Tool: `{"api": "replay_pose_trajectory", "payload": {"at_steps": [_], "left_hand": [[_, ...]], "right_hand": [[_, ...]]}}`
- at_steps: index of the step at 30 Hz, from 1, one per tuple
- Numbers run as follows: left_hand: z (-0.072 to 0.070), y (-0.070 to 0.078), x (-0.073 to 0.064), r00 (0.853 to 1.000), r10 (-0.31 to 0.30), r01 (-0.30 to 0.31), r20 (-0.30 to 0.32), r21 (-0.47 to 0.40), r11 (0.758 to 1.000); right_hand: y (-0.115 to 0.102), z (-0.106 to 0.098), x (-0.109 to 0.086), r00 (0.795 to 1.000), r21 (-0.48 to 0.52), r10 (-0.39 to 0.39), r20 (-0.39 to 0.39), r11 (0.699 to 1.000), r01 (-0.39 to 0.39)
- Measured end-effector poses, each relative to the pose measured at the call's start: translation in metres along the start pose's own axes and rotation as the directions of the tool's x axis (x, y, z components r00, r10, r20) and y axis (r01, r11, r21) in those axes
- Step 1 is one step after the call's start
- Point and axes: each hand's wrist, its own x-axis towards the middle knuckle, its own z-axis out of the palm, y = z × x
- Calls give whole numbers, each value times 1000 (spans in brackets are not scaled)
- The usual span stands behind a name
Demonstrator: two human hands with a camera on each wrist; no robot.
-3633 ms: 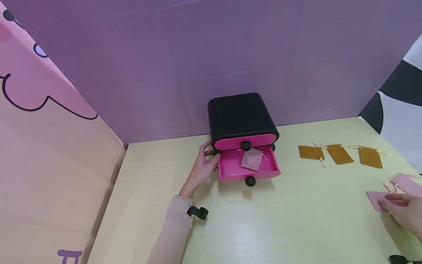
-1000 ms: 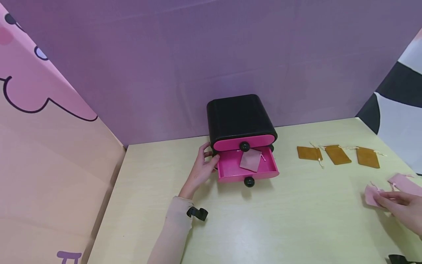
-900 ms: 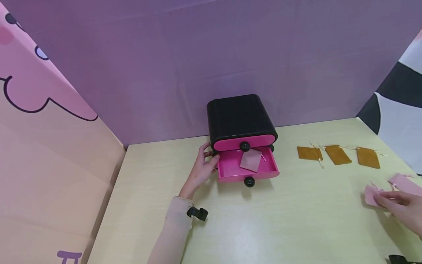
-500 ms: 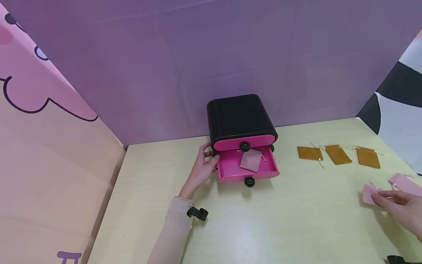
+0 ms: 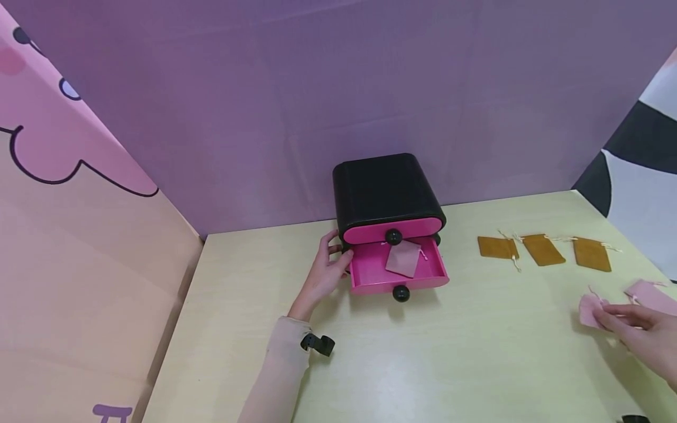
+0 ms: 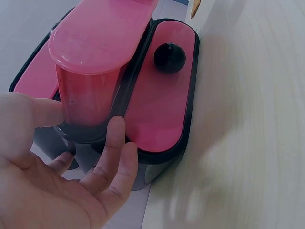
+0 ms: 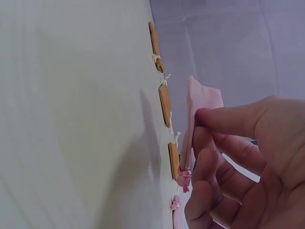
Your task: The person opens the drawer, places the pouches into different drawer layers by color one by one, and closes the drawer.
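A black drawer unit (image 5: 388,191) with pink drawers stands at the back of the table. Its middle drawer (image 5: 370,267) is pulled out with one dusty-pink drawstring pouch (image 5: 403,258) inside. My left hand (image 5: 324,276) rests against the unit's left end, thumb on the side of the drawer, fingertips at the black casing (image 6: 86,133). At the far right, my right hand (image 5: 642,338) pinches a light pink drawstring pouch (image 5: 589,310) between thumb and fingers. In the right wrist view that pouch (image 7: 205,98) is raised off the table, its tied end low.
Three tan drawstring pouches (image 5: 542,249) lie in a row right of the unit. Another pink pouch (image 5: 653,295) lies behind my right hand. A purple cloth wall (image 5: 296,106) backs the table (image 5: 423,364), with printed panels at both sides.
My right hand has picked the pink pouch off the table and shifted slightly left with it. The left hand and open drawer have kept their place.
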Motion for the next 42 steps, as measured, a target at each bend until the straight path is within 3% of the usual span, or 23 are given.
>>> {"api": "replay_pose_trajectory", "payload": {"at_steps": [8, 16, 21, 28, 34, 42], "left_hand": [[0, -1, -1, 1000, -1, 1, 4, 4, 1000], [1, -2, -1, 1000, 1, -1, 4, 5, 1000], [1, -1, 0, 1000, 0, 0, 5, 1, 1000], [1, 0, -1, 1000, -1, 1, 6, 4, 1000], [1, 1, -1, 1000, -8, 8, 6, 6, 1000], [1, 2, -2, 1000, 0, 0, -7, 2, 1000]], "right_hand": [[-7, 2, -6, 1000, 9, -17, -14, 1000, 17], [-23, 2, -5, 999, -97, 22, -35, 995, -26], [-28, 3, -6, 1000, -145, 7, -26, 989, -10], [-35, 2, -8, 998, -186, -59, -6, 981, 57], [-49, 5, -10, 998, -208, -58, 21, 976, 61], [-65, 9, -8, 986, -199, -162, 37, 966, 166]]}}
